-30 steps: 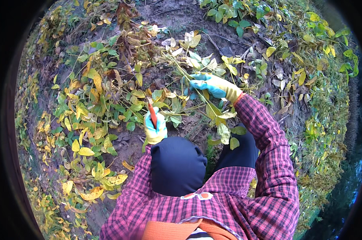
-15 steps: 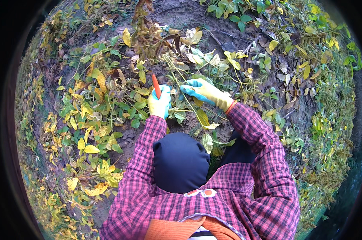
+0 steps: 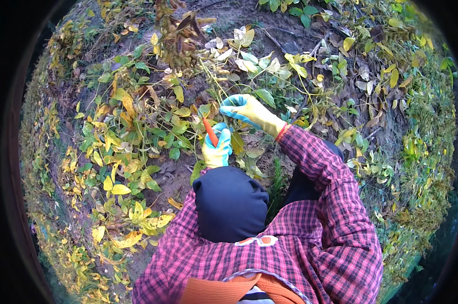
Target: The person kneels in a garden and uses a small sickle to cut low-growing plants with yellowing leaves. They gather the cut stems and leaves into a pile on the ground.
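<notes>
My left hand (image 3: 216, 153), in a yellow and blue glove, is closed round a tool with an orange handle (image 3: 210, 133). The handle points up and forward; the rest of the tool is hidden, so its kind does not show. Just ahead and to the right, my right hand (image 3: 253, 112), gloved alike, has its fingers curled together on a thin greenish plant stem (image 3: 212, 78). That stem runs up to a bunch of dry brown pods and leaves (image 3: 181, 45). Green and yellow leaves surround both hands.
Yellowing leafy plants (image 3: 132, 167) spread over the ground at left. Bare soil (image 3: 234, 15) with dead leaves and twigs lies at the far side. Denser plants (image 3: 416, 152) line the right. My dark-covered knee (image 3: 231, 205) is close below my left hand.
My left hand has come back toward my knee and to the right with the tool. My right hand has shifted slightly left and forward. The yellow leaves hanging near my lap no longer show there.
</notes>
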Available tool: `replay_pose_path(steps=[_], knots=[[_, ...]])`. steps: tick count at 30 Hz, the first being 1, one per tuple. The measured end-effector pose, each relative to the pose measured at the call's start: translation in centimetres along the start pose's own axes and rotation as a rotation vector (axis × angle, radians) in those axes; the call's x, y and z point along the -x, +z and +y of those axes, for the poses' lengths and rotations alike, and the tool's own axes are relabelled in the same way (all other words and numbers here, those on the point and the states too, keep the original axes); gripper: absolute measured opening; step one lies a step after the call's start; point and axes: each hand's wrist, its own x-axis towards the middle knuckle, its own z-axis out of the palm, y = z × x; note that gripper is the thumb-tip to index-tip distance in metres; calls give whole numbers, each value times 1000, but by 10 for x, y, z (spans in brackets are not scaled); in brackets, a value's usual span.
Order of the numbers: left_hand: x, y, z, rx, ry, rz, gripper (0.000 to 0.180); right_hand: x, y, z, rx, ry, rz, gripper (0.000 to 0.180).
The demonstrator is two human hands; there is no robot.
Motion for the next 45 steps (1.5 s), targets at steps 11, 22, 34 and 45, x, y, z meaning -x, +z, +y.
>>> replay_pose_path(steps=[11, 22, 34, 45], knots=[[3, 6, 26, -248, 53, -57, 21, -6, -63, -14, -219, -93, 372, 25], [1, 36, 8, -234, -68, -71, 34, 8, -7, -5, -346, -3, -12, 25], [-8, 37, 34, -90, 106, -145, 33, 5, -80, 11, 1006, -63, 712, 57], [-15, 44, 58, -639, 400, -122, 37, 37, -12, -54, -231, 22, -332, 48]])
